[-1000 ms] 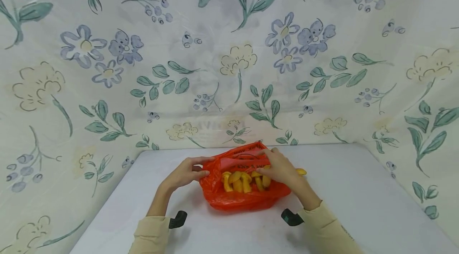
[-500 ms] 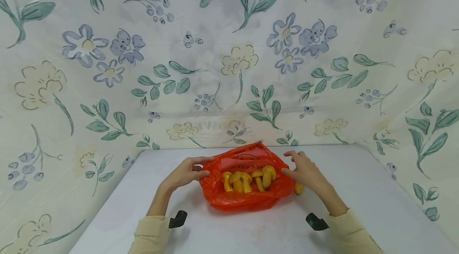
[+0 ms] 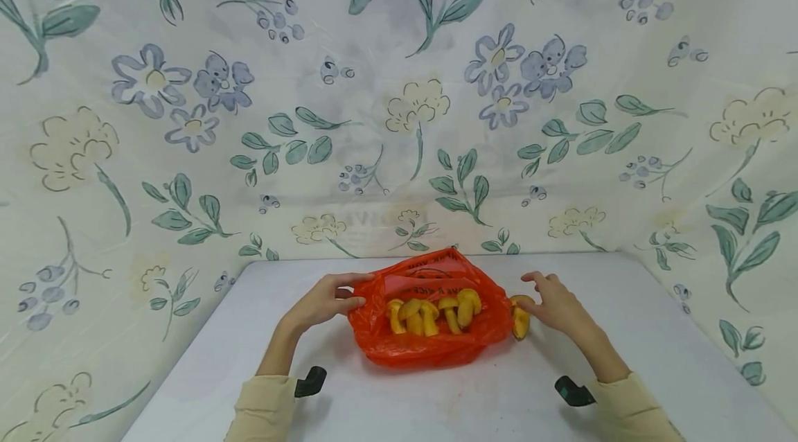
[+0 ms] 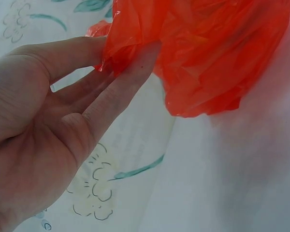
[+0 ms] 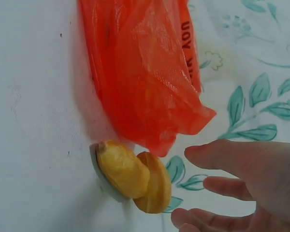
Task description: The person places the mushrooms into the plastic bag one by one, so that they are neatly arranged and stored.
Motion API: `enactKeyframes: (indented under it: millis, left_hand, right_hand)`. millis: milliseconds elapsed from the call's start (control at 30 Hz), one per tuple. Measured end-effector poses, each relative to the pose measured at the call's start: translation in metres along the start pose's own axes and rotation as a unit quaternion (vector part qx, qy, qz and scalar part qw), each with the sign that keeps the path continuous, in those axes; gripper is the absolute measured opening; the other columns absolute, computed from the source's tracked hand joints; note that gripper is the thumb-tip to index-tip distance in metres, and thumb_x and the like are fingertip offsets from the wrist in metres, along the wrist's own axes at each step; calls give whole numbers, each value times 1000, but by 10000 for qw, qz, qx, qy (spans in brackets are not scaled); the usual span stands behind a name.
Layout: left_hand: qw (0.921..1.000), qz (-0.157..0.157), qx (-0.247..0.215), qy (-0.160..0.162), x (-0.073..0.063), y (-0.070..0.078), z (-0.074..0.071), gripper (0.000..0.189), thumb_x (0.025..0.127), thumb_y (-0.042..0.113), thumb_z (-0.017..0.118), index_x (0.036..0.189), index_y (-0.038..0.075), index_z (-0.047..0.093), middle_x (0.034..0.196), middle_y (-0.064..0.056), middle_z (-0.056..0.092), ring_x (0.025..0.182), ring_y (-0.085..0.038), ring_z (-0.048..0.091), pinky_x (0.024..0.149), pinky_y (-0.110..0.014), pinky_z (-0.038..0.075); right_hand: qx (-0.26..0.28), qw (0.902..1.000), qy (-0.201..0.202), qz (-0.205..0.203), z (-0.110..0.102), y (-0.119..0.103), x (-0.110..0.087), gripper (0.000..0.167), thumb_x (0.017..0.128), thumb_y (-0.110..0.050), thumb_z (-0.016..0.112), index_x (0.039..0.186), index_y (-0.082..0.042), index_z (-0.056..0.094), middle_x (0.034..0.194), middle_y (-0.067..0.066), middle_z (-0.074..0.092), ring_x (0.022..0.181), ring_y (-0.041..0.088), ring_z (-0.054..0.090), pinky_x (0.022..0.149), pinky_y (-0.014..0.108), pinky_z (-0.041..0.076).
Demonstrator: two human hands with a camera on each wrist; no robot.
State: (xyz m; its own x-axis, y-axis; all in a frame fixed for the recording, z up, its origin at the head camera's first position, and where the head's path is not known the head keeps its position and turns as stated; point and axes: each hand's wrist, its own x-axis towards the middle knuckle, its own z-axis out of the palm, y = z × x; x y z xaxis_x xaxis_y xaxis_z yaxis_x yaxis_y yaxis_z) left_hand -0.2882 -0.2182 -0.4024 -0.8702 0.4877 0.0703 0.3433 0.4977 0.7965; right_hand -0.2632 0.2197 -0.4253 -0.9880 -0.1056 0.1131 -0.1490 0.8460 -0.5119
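Note:
A red plastic bag [image 3: 416, 353] lies on the table with its mouth spread. Inside, several yellow mushrooms [image 3: 429, 319] sit in a row. My left hand [image 3: 319, 302] pinches the bag's left edge; in the left wrist view, the red film passes between the thumb and fingers of that hand [image 4: 43, 111]. One more yellow mushroom [image 3: 521, 324] lies just outside the bag's right end. Beside this mushroom is my right hand [image 3: 559, 306]. In the right wrist view, the spread fingers hold nothing, and a gap shows between them and the loose mushroom [image 5: 128, 174].
The white table [image 3: 486, 400] carries the bag and the loose mushroom. Behind it hangs a flower-patterned cloth [image 3: 374, 151] close to the table's back edge. Dark devices stick out at both wrists, one by the left sleeve [image 3: 264, 393].
My right hand has left the bag's opening and moved right, to the loose mushroom. The rightmost mushroom inside is now uncovered. My left hand has stayed on the bag's edge.

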Motion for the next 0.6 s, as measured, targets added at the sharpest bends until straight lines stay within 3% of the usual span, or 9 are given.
enactKeyframes:
  millis: [200,600]
  left_hand:
    - [10000,-61,1,21,2,-1,1,47,93,18,66,138,14,56,134,-17,60,101,-25,68,78,-33,61]
    - [10000,-15,-25,-20,1,0,1,46,94,19,66,139,13,56,133,-18,60,100,-24,68,77,-33,61]
  right_hand:
    - [-32,9997,-160,157,-1,5,1,56,87,-28,73,132,-1,51,118,31,53,97,37,60,75,44,60]
    - [-50,9972,-518,546,3,6,1,61,87,-31,72,135,-2,48,123,31,51,92,31,58,80,51,58]
